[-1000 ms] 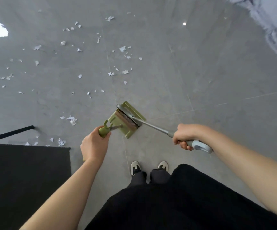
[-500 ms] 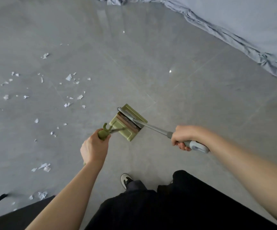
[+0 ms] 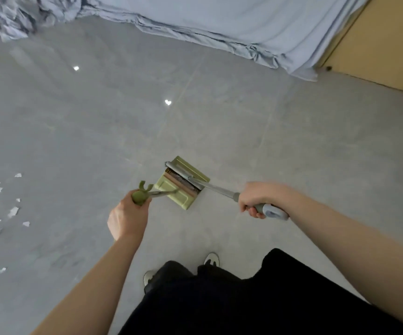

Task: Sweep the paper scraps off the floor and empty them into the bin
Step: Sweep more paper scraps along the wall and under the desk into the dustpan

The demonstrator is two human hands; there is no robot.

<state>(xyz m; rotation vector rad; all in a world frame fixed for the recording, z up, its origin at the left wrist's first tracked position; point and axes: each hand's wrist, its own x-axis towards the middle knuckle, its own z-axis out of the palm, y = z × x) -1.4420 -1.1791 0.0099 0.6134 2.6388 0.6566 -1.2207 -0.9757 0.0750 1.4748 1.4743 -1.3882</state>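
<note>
Left hand grips the green dustpan handle; right hand grips the grey broom handle; paper scraps lie along the floor's left edge

Soft even daylight; two glare spots on floor; edges warped, slightly blurred.

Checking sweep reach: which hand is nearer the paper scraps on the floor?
Left. The left hand is just right of the paper scraps; the right hand is farther right.

A single head-worn wide-angle camera looks steeply down at the grey tiled floor, arms close in the foreground
</note>
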